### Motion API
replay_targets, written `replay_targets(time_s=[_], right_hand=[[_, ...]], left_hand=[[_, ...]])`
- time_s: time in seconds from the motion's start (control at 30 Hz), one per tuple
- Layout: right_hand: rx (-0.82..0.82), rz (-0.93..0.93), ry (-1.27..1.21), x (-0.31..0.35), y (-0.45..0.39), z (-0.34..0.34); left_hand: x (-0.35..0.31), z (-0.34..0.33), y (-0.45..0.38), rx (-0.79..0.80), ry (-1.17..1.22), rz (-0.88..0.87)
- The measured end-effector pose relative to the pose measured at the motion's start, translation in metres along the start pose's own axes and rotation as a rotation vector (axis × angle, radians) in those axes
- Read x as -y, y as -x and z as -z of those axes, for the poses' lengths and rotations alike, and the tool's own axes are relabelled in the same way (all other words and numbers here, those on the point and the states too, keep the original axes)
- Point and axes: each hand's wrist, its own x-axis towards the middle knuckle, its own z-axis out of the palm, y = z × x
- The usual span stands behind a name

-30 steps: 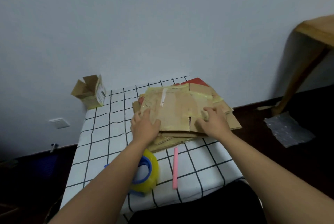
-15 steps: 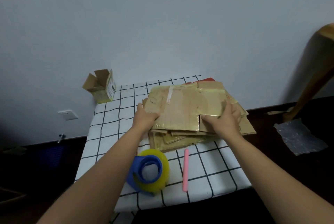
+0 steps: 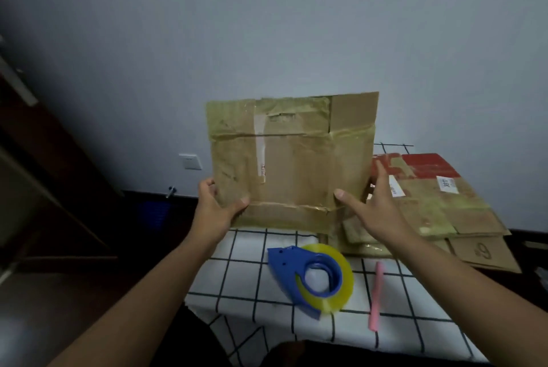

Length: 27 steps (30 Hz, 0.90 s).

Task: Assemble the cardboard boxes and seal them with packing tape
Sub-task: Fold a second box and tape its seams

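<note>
A flattened cardboard box [image 3: 296,165], brown with old yellowish tape and a white strip, stands upright above the table's far left part. My left hand [image 3: 216,206] grips its lower left corner, thumb on the front and fingers behind. My right hand [image 3: 376,206] is at the lower right corner with fingers straight; its thumb touches the front face. A blue tape dispenser with a yellow roll [image 3: 314,280] lies on the table below the box. More flattened boxes [image 3: 439,209] are stacked at the right, one partly red.
The table [image 3: 243,274] has a white cloth with a black grid. A pink stick [image 3: 376,295] lies right of the dispenser. Dark furniture [image 3: 44,174] stands at the left. A wall socket [image 3: 189,161] sits low on the grey wall.
The top flattened box has been lifted off the stack and turned upright, held to the left of the stack. My view has shifted left, so the stack now sits at the right.
</note>
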Motion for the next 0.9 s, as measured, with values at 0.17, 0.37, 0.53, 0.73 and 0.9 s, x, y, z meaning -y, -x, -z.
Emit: replay_targets(time_s=[0.17,0.37,0.53,0.73,0.9], right_hand=[[0.034,0.049,0.034,0.002,-0.019,-0.041],[0.093,-0.038,0.055,-0.012,-0.043,-0.082],[0.212,-0.137,0.078,-0.041,-0.061,-0.096],[0.293,-0.14,0.078,-0.038,-0.064,-0.096],[0.319,-0.006,0.001,-0.017,-0.066,-0.093]], left_hand=[[0.026,0.028,0.002,-0.15,-0.09,-0.042],[0.058,0.029,-0.007,-0.277,-0.22,-0.038],[0.088,0.022,-0.019,-0.261,-0.205,0.036],[0.093,0.018,-0.042,-0.27,-0.213,0.041],[0.073,0.008,-0.045,-0.246,-0.157,-0.04]])
